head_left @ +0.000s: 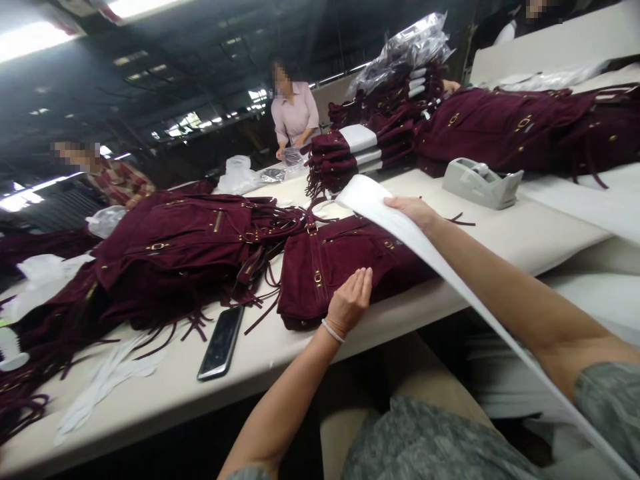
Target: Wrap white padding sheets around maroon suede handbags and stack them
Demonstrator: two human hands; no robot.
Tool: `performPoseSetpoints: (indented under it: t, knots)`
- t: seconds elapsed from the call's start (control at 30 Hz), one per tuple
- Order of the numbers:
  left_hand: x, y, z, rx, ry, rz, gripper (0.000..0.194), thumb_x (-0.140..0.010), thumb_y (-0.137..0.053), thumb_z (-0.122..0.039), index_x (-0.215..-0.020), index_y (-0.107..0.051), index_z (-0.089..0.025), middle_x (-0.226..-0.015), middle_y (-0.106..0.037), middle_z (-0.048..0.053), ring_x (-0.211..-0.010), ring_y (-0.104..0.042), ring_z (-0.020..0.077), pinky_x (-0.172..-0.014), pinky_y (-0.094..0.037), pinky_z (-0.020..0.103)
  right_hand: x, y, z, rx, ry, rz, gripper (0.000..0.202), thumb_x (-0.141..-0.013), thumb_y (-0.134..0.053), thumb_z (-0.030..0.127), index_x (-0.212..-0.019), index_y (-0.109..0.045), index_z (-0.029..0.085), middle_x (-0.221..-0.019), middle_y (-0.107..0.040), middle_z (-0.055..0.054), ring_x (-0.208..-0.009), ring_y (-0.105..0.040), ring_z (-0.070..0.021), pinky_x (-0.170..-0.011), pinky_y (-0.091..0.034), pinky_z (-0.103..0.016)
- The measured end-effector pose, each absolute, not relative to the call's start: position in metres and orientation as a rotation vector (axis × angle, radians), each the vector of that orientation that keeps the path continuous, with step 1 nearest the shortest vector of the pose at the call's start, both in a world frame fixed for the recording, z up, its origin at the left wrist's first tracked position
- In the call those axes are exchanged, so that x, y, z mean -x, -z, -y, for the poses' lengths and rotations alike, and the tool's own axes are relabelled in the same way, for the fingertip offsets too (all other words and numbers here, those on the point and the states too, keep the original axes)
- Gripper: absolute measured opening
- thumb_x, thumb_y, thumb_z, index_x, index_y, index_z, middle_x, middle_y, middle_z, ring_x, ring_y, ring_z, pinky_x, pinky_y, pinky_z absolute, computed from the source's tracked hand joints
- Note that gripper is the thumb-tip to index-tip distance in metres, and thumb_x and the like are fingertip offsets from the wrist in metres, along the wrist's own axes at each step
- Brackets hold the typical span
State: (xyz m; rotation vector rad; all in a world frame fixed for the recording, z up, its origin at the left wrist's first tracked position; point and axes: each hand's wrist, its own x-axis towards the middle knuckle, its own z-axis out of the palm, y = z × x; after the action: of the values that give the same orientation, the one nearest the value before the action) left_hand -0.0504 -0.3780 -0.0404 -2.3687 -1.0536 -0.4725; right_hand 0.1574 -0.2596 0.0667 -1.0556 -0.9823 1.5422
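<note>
A maroon bag (340, 267) with brass buckles lies flat on the table in front of me, its handle and fringe strands toward the back. My left hand (353, 297) rests on the bag's front, fingers stretched out together, nothing visible in it. Above the bag's far right part, my right hand (413, 210) grips a long white sheet (367, 197), paper or thin foam, by its edge near the far end. From there the sheet trails down past my right forearm to the lower right. It hides part of the bag.
A phone (221, 343), white gloves (100, 383) and heaped maroon bags (170, 247) lie to the left. Wrapped bags (357, 153) are stacked behind, near a grey tape dispenser (481, 183). More bags (505, 130) lie right. Co-workers (295, 117) stand across the table (295, 357).
</note>
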Motion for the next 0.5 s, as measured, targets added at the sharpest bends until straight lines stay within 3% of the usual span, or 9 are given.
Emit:
performPoseSetpoints:
  t: [0.13, 0.27, 0.4, 0.5]
  knots:
    - [0.052, 0.062, 0.377, 2.421, 0.518, 1.139, 0.045, -0.095, -0.034, -0.003, -0.139, -0.045, -0.002, -0.136, -0.056, 0.02, -0.127, -0.055, 0.0232, -0.108, -0.047, 0.034, -0.152, -0.023, 0.26, 1.204, -1.534, 0.853, 0.01, -0.087, -0.056, 0.01, -0.083, -0.065, 0.012, -0.059, -0.067, -0.003, -0.049, -0.06, -0.0146, -0.053, -0.054, -0.026]
    - [0.047, 0.039, 0.372, 2.586, 0.574, 1.347, 0.046, -0.096, -0.041, -0.008, -0.142, -0.043, -0.009, -0.136, -0.057, 0.015, -0.125, -0.056, 0.0195, -0.106, -0.048, 0.033, -0.163, -0.019, 0.246, 1.262, -1.606, 0.93, 0.016, -0.091, -0.051, 0.013, -0.088, -0.066, 0.007, -0.072, -0.071, -0.012, -0.063, -0.067, -0.0218, -0.061, -0.058, -0.036]
    - [0.044, 0.014, 0.369, 2.623, 0.615, 1.569, 0.037, -0.096, -0.056, -0.028, -0.132, -0.056, -0.021, -0.127, -0.065, 0.007, -0.114, -0.063, 0.0199, -0.095, -0.054, 0.032, -0.204, -0.062, 0.214, 1.29, -1.282, 1.126, 0.014, -0.091, -0.053, 0.006, -0.096, -0.066, 0.005, -0.078, -0.071, -0.009, -0.061, -0.062, -0.0127, -0.065, -0.054, -0.029]
    - [0.044, 0.013, 0.369, 2.6, 0.575, 1.617, 0.034, -0.096, -0.055, -0.024, -0.129, -0.058, -0.023, -0.122, -0.068, 0.006, -0.109, -0.066, 0.0195, -0.09, -0.055, 0.031, -0.26, -0.092, 0.195, 1.391, -0.986, 1.106, 0.012, -0.089, -0.057, 0.003, -0.099, -0.065, 0.001, -0.088, -0.07, -0.01, -0.062, -0.057, -0.0064, -0.067, -0.048, -0.025]
